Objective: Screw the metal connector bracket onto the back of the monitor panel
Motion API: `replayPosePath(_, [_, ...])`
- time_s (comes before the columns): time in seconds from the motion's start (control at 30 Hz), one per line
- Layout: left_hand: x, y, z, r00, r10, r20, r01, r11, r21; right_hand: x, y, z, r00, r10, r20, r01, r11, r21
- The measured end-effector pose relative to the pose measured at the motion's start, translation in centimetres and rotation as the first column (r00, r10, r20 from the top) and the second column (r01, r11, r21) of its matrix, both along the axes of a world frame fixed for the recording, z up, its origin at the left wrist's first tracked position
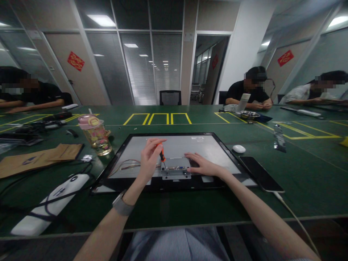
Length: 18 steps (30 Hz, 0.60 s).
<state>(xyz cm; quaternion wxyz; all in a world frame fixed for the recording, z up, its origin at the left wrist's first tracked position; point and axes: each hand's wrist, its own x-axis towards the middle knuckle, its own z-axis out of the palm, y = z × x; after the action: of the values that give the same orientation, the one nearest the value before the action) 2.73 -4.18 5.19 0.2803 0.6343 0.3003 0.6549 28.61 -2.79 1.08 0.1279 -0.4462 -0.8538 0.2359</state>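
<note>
A monitor panel (174, 146) lies on the green table with its grey metal back facing up and a black frame around it. Near its front edge sits a metal bracket (176, 174) with video ports. My left hand (149, 156) is closed around an orange and black screwdriver (162, 154), held nearly upright. The tip of its shaft points down at the left end of the bracket. My right hand (202, 165) rests with fingers spread at the right side of the bracket, touching it. Thin coloured wires (130, 165) run across the panel to the left.
Left of the panel stand a pink-lided drink cup (95, 134), a brown paper bag (40, 159) and a white power strip (51, 203). To the right lie a phone (259, 173) on a cable and a white case (239, 148). Several people sit across the table.
</note>
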Motion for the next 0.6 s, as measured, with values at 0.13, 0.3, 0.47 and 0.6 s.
replayPosePath(0.13, [-0.06, 0.06, -0.26, 0.995, -0.088, 0.054, 0.092, 0.994, -0.066, -0.04, -0.09, 0.12, 1.000, 0.004, 0.002, -0.004, 1.000, -0.004])
replayPosePath(0.3, [0.09, -0.18, 0.11, 1.000, 0.006, -0.026, -0.006, 1.000, -0.011, -0.08, -0.13, 0.20, 1.000, -0.004, -0.005, 0.003, 1.000, -0.014])
replayPosePath(0.47, [0.00, -0.34, 0.44, 0.998, 0.032, -0.046, -0.031, 0.999, 0.009, -0.06, -0.18, 0.35, 1.000, -0.009, 0.006, 0.009, 0.999, -0.031])
replayPosePath(0.6, [-0.05, -0.23, 0.20, 0.999, -0.042, 0.007, 0.042, 0.998, -0.048, -0.07, -0.24, 0.41, 1.000, -0.008, 0.021, 0.009, 1.000, -0.029])
